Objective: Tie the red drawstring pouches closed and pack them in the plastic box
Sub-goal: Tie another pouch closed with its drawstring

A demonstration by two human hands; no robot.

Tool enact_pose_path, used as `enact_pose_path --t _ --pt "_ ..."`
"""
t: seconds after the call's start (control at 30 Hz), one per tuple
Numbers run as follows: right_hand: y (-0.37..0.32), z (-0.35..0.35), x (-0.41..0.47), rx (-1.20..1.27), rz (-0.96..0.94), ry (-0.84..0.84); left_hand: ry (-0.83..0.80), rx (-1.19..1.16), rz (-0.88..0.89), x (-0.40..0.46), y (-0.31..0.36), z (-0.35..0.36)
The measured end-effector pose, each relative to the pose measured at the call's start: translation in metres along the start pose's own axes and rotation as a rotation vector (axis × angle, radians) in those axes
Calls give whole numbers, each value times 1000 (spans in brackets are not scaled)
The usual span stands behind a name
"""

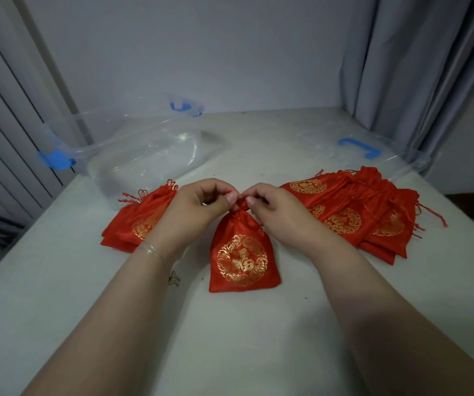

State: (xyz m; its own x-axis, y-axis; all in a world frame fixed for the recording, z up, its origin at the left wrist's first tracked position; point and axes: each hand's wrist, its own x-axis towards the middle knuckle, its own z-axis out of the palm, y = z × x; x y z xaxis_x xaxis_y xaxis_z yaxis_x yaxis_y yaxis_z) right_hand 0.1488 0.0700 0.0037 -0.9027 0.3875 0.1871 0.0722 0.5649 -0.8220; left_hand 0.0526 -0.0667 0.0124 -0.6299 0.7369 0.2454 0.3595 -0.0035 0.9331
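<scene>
Both hands at the neck of the middle pouch

A red drawstring pouch (244, 252) with a round gold emblem lies flat on the white worktop (230, 338), near the middle, its gathered neck pointing away from the person. The left hand (198, 207) pinches the neck from the left, thumb and forefinger closed on the bunched fabric and red cord. The right hand (275, 210) pinches it from the right in the same way, so the two grips meet just above the pouch's body, thumbs almost touching.

Just left of the left hand lies a small pile of red pouches (138, 221), their looped cords fanned toward the far side; the left wrist, which wears a thin bracelet (151, 250), covers part of it. Right of the right hand lies a larger heap of red pouches (367, 212), overlapping one another, loose cords trailing off its right edge.

Beyond the left pile stands the clear plastic box (144, 150) with blue latches; no pouch shows inside it. Its clear lid (358, 147), with a blue handle, lies flat at the far right of the worktop, beyond the larger heap. A grey curtain (418, 67) hangs behind the right corner
</scene>
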Motion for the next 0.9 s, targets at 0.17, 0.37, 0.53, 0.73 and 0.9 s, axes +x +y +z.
enact_pose_path --t 0.17,0.37,0.53,0.73,0.9 --pt "0 -4 1 -23 -22 163 52 -9 -51 1 -1 1" --pt "-4 -5 0 -1 -28 186 80 -22 -156 3 0 0" --pt "-7 -2 -4 -62 5 18 43 -54 -298 5 -4 -9" --pt "-9 0 -6 -140 22 -77 70 -17 -203 4 -1 1" --pt "-11 5 -8 -140 42 -117 110 65 -157 5 -7 9"
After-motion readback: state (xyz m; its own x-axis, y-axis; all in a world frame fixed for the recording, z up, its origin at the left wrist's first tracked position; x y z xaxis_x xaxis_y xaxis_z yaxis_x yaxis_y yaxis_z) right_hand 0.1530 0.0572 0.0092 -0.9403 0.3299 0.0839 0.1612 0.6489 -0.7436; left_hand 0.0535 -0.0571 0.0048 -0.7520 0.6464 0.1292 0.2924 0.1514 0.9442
